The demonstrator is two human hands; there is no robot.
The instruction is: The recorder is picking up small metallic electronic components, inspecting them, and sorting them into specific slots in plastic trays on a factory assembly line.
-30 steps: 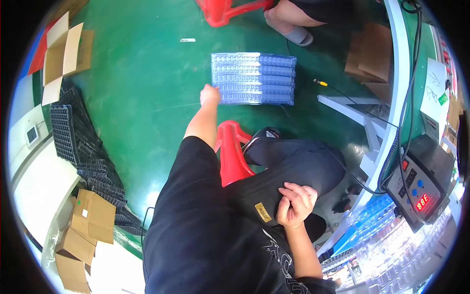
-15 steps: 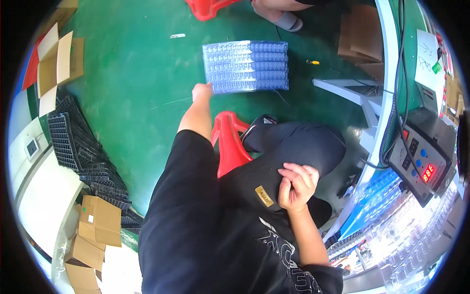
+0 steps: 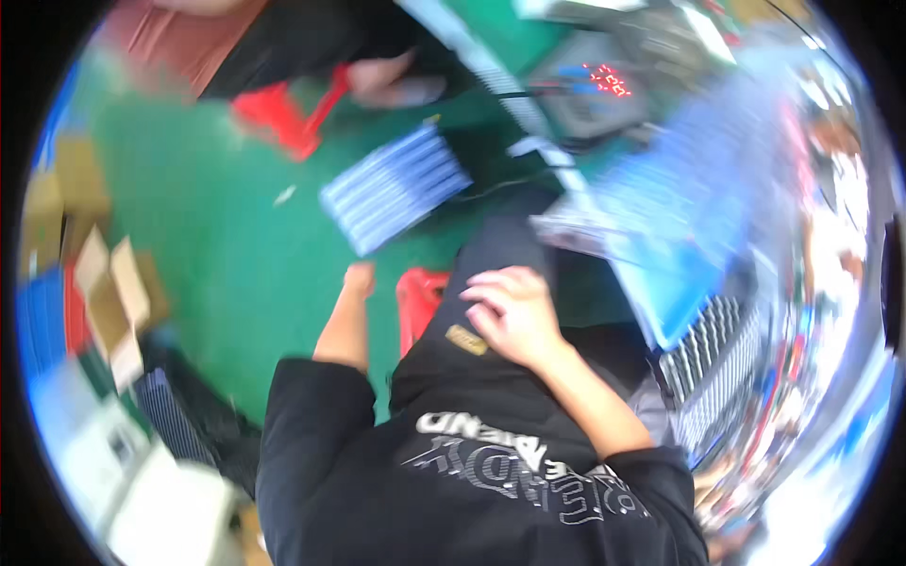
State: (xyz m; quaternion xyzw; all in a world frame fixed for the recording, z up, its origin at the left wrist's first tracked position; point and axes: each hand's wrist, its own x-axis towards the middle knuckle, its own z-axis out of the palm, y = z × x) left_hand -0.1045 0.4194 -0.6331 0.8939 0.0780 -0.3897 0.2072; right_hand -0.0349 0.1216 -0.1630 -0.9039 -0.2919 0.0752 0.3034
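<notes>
On the green floor ahead lies a stack of bluish clear plastic trays [image 3: 396, 189] with ridged sides. My left hand [image 3: 359, 276] is just short of the stack's near corner, with a strip of floor between them; its fingers are blurred and mostly hidden. My right hand [image 3: 514, 311] rests on my dark-clad thigh, fingers loosely bent and apart, holding nothing. A red plastic stool [image 3: 418, 300] shows in part between my left forearm and my leg.
Another person sits on a red stool [image 3: 274, 113] at the far left. To the right, a workbench carries a grey box with a red display [image 3: 604, 80] and clear plastic trays [image 3: 661, 179]. An open carton [image 3: 113, 302] and black trays [image 3: 179, 415] stand at the left.
The view has swung toward the right and blurred, bringing the bench and seated person further in. My left hand has come away from the tray stack. My right hand has lowered onto my thigh.
</notes>
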